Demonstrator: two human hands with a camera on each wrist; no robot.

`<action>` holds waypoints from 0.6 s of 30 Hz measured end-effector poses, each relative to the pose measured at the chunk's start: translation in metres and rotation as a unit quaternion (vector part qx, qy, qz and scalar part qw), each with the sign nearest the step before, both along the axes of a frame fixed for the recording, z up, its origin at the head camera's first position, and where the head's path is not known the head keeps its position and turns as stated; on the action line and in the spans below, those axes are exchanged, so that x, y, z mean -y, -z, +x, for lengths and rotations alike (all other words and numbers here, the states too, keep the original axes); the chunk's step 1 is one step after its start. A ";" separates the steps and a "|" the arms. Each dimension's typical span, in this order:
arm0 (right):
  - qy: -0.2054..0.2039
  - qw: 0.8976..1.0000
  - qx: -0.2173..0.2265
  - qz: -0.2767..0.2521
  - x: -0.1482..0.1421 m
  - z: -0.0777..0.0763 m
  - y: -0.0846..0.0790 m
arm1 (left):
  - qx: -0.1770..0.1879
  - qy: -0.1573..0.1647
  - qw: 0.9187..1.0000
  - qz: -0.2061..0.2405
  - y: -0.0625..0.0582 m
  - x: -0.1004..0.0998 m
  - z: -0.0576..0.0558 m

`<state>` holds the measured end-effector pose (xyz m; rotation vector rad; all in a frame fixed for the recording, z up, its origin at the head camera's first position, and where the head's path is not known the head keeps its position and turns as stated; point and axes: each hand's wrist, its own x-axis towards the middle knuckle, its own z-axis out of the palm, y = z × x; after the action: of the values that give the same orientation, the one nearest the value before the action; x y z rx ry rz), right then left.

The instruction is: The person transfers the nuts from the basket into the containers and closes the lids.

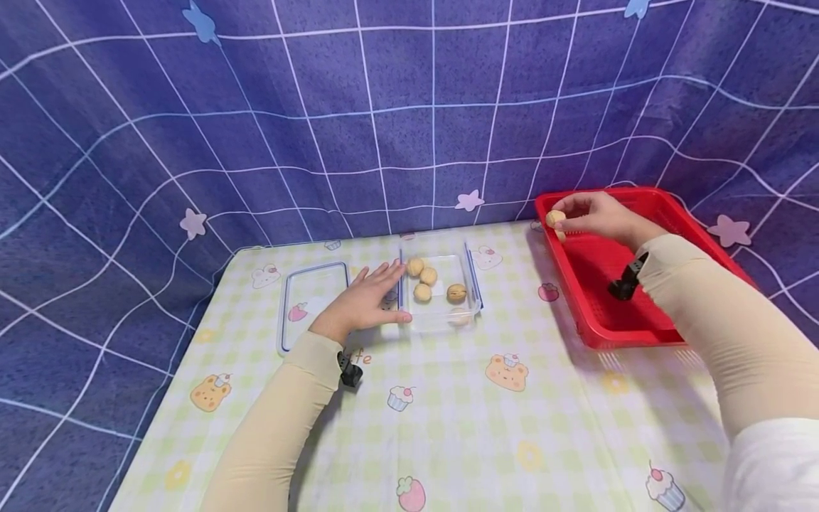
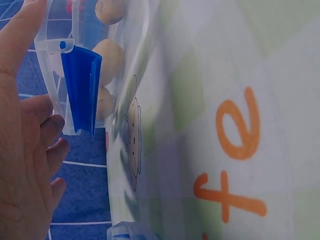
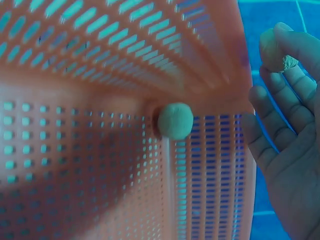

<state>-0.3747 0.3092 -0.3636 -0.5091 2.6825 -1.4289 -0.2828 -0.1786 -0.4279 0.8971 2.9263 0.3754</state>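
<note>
My right hand [image 1: 595, 217] pinches a tan walnut [image 1: 555, 218] between thumb and fingertips, above the left rim of the red basket [image 1: 591, 313]. Another walnut [image 3: 175, 121] lies in the corner of that basket, below the hand. On the table, a clear plastic container [image 1: 441, 323] with blue side clips holds several walnuts [image 1: 422, 292], one showing a dark crack. My left hand [image 1: 366, 299] is spread at the container's left side, thumb and fingertips right at its wall. In the left wrist view a blue clip [image 2: 82, 90] hangs down beside the fingers.
A clear lid [image 1: 313, 302] with a blue seal lies flat left of the container, partly behind my left hand. A checked tablecloth [image 1: 461, 441] covers the table. Behind it hangs a blue curtain [image 1: 409, 135] with white lines, close to the basket's back.
</note>
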 end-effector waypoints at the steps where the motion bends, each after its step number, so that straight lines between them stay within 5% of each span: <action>1: -0.002 1.000 0.001 -0.007 0.004 0.000 -0.001 | 0.000 0.000 1.000 0.000 0.000 0.000 0.000; 18: -0.035 0.999 -0.006 -0.003 0.058 0.001 -0.017 | 0.000 0.000 1.000 -0.001 -0.001 0.000 0.000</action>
<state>-0.3736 0.2509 -0.3464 -0.6087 2.6415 -1.4199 -0.2825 -0.1787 -0.4273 0.8963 2.9273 0.3727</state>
